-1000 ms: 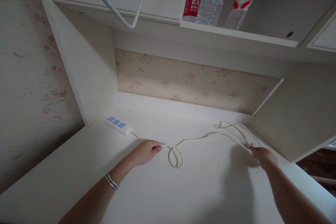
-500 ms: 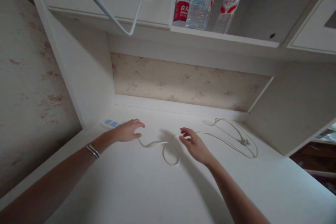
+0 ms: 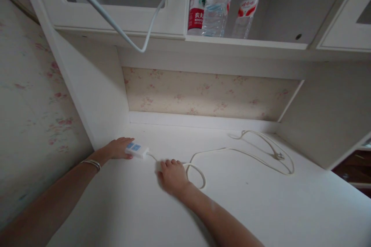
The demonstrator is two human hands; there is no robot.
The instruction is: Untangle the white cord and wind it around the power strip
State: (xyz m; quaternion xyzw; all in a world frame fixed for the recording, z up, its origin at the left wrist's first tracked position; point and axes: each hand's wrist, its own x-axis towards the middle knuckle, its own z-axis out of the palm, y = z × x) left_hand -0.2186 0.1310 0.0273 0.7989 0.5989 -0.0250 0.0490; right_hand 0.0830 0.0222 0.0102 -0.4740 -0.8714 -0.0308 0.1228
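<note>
A white power strip (image 3: 138,149) with blue-marked sockets lies on the white desk (image 3: 232,208) at the left. My left hand (image 3: 120,148), with bracelets at the wrist, grips the strip's left end, thumb on the near side and fingers on the far side. From the strip's right end runs a cream power cord (image 3: 228,149). My right hand (image 3: 173,175) is closed over the cord just right of the strip, knuckles up, and hides that stretch. Beyond the hand the cord makes a small loop, then runs right to its plug (image 3: 279,156).
Above the desk hangs a white cabinet with an open shelf (image 3: 246,43) holding several plastic bottles (image 3: 215,11). A pale cable (image 3: 116,27) dangles in front of the cabinet at upper left. White side panels (image 3: 95,85) bound the desk left and right.
My left hand has moved left from above the cord to take hold of the power strip. My right hand has come down and left onto the cord, and the strip now shows more fully.
</note>
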